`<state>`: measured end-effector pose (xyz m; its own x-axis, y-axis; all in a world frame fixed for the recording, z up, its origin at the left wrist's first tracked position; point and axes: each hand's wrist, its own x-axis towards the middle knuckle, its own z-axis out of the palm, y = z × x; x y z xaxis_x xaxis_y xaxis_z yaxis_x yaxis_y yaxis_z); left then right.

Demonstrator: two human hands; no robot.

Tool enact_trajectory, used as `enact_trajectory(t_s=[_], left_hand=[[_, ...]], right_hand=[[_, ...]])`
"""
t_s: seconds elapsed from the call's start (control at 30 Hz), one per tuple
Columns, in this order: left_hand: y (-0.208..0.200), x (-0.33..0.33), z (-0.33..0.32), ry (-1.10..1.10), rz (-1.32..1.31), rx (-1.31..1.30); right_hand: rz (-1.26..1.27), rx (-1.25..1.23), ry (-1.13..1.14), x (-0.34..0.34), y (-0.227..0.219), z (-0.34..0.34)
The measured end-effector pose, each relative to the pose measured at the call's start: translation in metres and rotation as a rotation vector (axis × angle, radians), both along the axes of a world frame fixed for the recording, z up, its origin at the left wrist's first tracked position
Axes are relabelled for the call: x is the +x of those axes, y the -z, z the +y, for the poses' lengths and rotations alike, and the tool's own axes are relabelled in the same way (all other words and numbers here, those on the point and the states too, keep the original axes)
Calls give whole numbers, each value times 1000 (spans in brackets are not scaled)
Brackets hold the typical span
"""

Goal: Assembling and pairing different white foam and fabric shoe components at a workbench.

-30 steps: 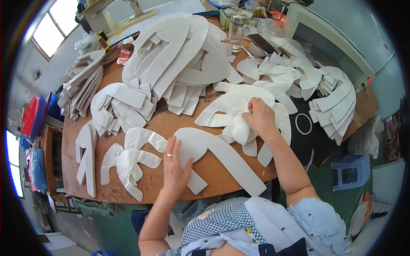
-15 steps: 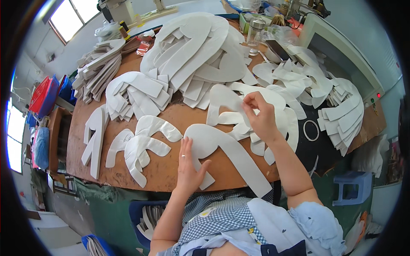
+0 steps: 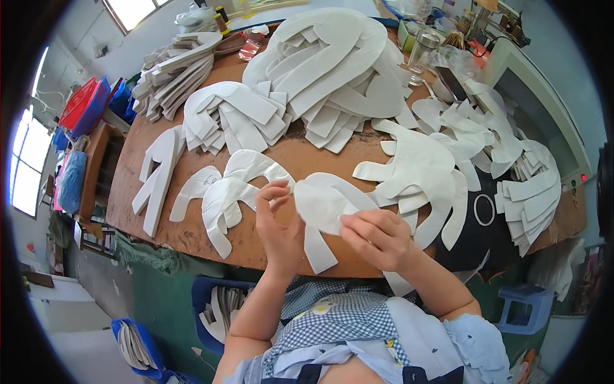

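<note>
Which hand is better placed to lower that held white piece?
Probably the right hand: it pinches the white piece by its right edge, above the curved piece. The left hand is open beside it, with no clear grip.

Glass jar [image 3: 423, 53] on tabletop [image 3: 192, 238] — blue stool [image 3: 528, 294].

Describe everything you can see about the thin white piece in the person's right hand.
The thin white piece is plain and pale, with a broad, rounded outline on its left side. It looks smooth and flexible, like paper or thin cloth, though I can't tell which. The right hand pinches its right-hand end, hiding that part. It is held up in front of a curved white piece on the table. The left hand is at its left edge; whether they touch is unclear.
</note>
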<state>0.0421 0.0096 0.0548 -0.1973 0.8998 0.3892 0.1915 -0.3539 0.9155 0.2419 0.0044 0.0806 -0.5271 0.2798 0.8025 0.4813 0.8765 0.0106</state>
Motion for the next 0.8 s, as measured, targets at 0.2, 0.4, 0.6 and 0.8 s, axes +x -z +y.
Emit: enact_trajectory(t_s=[0.2,0.4,0.6,0.8], left_hand=[[4,12,-24,300,-512,-391],[0,13,-26,232,-535,-430],[9,12,-26,196,-451,-401],[6,23,-30,122,-374,-380]], right_hand=[[79,-103,252,-14,15,1],[4,-196,177,-27,21,-5],[116,-336,122,-32,18,-3],[77,-415,216,-33,17,-2]])
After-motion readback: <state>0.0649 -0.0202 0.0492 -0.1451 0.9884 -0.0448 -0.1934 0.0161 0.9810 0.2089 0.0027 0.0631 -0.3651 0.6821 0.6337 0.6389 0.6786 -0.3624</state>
